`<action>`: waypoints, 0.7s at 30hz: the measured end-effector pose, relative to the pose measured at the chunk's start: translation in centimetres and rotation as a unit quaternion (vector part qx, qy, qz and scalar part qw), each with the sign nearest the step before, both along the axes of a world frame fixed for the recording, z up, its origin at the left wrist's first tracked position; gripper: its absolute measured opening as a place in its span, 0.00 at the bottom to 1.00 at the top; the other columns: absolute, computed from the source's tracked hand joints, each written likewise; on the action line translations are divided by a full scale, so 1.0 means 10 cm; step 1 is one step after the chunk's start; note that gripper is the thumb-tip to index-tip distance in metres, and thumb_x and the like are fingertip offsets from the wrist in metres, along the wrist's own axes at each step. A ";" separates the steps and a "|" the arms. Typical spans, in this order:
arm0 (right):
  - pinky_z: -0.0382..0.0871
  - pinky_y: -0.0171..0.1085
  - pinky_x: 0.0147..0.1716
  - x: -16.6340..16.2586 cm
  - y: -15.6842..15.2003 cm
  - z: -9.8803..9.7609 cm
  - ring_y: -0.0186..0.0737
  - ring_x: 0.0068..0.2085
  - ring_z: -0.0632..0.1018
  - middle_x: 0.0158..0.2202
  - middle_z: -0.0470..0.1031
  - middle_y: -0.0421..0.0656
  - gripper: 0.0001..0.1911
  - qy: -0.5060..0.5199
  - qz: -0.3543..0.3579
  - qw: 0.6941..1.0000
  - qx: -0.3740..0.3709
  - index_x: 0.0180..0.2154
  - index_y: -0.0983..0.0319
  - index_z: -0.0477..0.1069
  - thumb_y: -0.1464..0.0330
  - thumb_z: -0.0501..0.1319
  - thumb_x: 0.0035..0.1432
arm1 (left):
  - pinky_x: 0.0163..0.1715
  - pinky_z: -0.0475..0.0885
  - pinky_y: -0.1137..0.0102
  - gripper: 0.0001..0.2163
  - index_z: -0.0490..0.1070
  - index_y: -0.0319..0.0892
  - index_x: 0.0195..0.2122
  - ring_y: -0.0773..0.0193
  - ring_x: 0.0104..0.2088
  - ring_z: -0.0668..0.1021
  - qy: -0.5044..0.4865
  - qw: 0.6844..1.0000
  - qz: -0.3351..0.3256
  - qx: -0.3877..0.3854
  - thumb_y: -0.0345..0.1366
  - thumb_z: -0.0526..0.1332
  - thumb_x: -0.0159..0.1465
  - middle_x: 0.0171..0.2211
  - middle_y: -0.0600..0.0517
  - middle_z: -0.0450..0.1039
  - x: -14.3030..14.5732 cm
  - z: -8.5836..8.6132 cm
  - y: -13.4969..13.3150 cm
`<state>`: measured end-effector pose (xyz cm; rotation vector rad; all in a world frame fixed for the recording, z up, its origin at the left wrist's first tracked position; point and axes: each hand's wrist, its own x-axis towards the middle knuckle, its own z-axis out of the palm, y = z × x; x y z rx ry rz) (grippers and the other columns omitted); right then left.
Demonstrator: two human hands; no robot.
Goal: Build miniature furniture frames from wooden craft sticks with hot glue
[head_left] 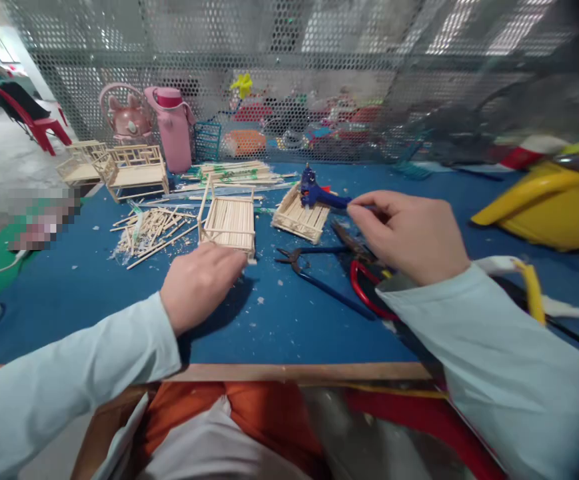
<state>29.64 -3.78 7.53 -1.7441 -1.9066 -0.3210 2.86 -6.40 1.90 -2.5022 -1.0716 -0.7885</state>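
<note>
My left hand point(203, 283) is closed at the near edge of a small chair-like frame point(229, 223) built from pale wooden sticks; its fingertips are partly hidden. Between the thumb and fingers of my right hand point(409, 230) is the handle end of a blue tool that looks like a glue gun point(314, 192). The tool's head lies over a second small stick-built piece point(302, 223). Below my right hand are blue-handled pliers point(314, 273) and a red-handled tool point(364, 287), partly covered by the hand and sleeve.
Loose cut sticks point(154, 230) lie left of the frame, with packs of longer sticks point(239, 172) behind. Two little stick benches point(136, 173) stand at the back left, near a pink bottle point(174, 127). Yellow material point(549, 207) lies right. A perforated metal screen point(289, 40) rises behind the blue table.
</note>
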 end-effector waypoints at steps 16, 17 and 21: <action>0.64 0.47 0.46 0.05 1.11 -0.33 0.55 0.52 0.69 0.55 0.65 0.59 0.29 -0.137 -0.047 0.974 -0.177 0.56 0.66 0.61 0.72 0.55 0.50 | 0.34 0.72 0.67 0.11 0.74 0.44 0.42 0.60 0.34 0.77 -0.075 0.946 -0.005 -0.315 0.34 0.53 0.64 0.33 0.50 0.76 -0.03 -0.07 -0.15; 0.64 0.48 0.45 0.05 1.11 -0.34 0.56 0.52 0.69 0.54 0.65 0.61 0.28 -0.128 -0.062 0.975 -0.168 0.55 0.67 0.61 0.71 0.55 0.51 | 0.36 0.72 0.67 0.11 0.73 0.44 0.43 0.61 0.35 0.77 -0.095 0.944 -0.017 -0.314 0.33 0.53 0.64 0.34 0.50 0.76 -0.04 -0.07 -0.16; 0.64 0.48 0.41 0.03 1.12 -0.37 0.57 0.46 0.72 0.49 0.69 0.62 0.22 -0.118 -0.084 0.971 -0.192 0.50 0.68 0.65 0.70 0.55 0.52 | 0.33 0.71 0.70 0.07 0.69 0.42 0.39 0.66 0.31 0.75 -0.232 0.927 0.011 -0.294 0.31 0.56 0.60 0.32 0.52 0.73 -0.12 -0.05 -0.15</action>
